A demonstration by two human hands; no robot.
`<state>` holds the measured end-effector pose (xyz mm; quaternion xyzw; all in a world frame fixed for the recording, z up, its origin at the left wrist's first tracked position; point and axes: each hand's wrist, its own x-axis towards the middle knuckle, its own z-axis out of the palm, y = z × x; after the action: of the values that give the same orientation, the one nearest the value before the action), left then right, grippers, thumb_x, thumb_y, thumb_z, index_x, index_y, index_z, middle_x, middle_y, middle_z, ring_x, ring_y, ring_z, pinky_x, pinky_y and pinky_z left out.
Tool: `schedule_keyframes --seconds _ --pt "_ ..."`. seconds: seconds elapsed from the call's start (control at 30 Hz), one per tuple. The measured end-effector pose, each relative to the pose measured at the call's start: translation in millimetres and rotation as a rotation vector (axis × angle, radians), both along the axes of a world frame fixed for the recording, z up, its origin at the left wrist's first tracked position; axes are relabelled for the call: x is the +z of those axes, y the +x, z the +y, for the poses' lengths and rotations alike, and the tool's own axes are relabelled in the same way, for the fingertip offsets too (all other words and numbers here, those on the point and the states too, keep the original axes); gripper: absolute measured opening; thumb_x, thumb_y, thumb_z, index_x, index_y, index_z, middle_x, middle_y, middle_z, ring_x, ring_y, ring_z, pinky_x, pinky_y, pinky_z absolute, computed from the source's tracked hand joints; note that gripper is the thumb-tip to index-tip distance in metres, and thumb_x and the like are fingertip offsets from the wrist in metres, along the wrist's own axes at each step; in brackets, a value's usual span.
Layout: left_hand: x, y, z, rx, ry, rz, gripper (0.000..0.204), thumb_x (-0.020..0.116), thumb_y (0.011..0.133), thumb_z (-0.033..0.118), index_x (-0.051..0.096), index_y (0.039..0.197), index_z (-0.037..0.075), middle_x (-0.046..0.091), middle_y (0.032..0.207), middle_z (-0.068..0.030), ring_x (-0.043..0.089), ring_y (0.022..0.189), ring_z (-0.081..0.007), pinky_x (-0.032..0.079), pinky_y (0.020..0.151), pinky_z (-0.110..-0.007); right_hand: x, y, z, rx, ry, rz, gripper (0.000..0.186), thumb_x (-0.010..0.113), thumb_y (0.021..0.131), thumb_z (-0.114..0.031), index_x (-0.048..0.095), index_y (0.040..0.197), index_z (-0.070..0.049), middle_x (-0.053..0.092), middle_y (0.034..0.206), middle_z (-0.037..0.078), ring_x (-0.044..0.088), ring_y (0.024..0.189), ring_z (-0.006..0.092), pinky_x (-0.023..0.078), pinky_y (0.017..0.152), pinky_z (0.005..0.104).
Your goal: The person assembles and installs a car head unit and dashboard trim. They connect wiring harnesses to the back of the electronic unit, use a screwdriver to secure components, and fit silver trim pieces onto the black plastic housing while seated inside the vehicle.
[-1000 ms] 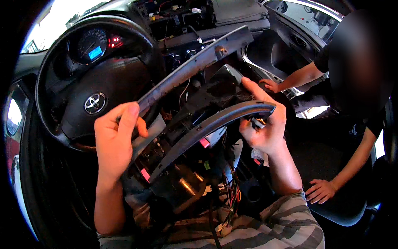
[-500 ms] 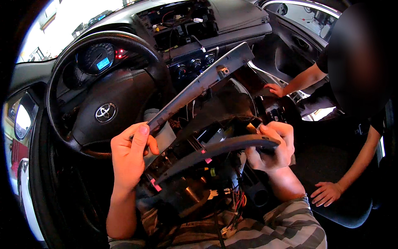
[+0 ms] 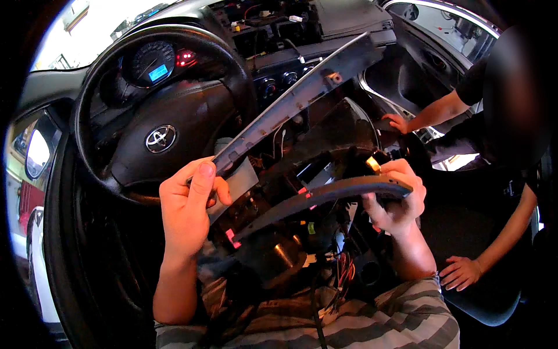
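Note:
My left hand [image 3: 185, 206] pinches the near end of a long grey trim panel [image 3: 293, 99] between thumb and fingers. The panel slants up and away to the right, with its ribbed back and an orange-brown clip [image 3: 333, 77] showing. My right hand [image 3: 401, 203] grips the right end of a curved dark trim strip [image 3: 325, 195], fingers round it. Pink clips [image 3: 232, 238] sit along this strip, whose lower left end hangs free above my lap. A small yellowish piece [image 3: 373, 165] shows by the right fingertips; whether they hold it I cannot tell.
The steering wheel [image 3: 160, 113] stands at left, before a lit instrument cluster [image 3: 154, 65]. An opened dashboard cavity [image 3: 267, 29] shows loose connectors. Coloured wires [image 3: 344, 270] lie below the strip. At right, another person rests one hand [image 3: 462, 272] on the seat [image 3: 485, 305].
The whole view has shifted, so the dashboard appears further right and higher. Both hands keep their holds; the right hand and curved strip have moved slightly right and up.

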<state>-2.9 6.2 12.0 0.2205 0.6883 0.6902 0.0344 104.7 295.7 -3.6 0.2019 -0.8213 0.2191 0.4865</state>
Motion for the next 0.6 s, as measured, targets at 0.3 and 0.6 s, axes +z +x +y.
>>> schedule_keyframes --seconds 0.3,0.6 --pt "-2 15 8 0.015 0.052 0.053 0.024 0.054 0.097 0.013 0.062 0.107 -0.007 0.057 0.069 -0.0024 0.05 0.065 -0.0068 0.04 0.062 -0.021 2 5 -1 0.074 0.085 0.001 0.028 0.079 0.067 -0.013 0.058 0.085 -0.005 0.061 0.071 0.01 0.06 0.056 0.0228 0.047 0.048 0.0286" --pt "-7 15 9 -0.001 0.089 0.061 0.029 0.053 0.098 0.019 0.064 0.105 -0.007 0.055 0.067 -0.0015 0.046 0.063 -0.0067 0.038 0.06 -0.022 1 12 -1 0.025 0.059 -0.052 0.02 0.077 0.067 -0.016 0.06 0.068 -0.005 0.06 0.071 0.009 0.059 0.056 0.0194 0.047 0.05 0.0274"
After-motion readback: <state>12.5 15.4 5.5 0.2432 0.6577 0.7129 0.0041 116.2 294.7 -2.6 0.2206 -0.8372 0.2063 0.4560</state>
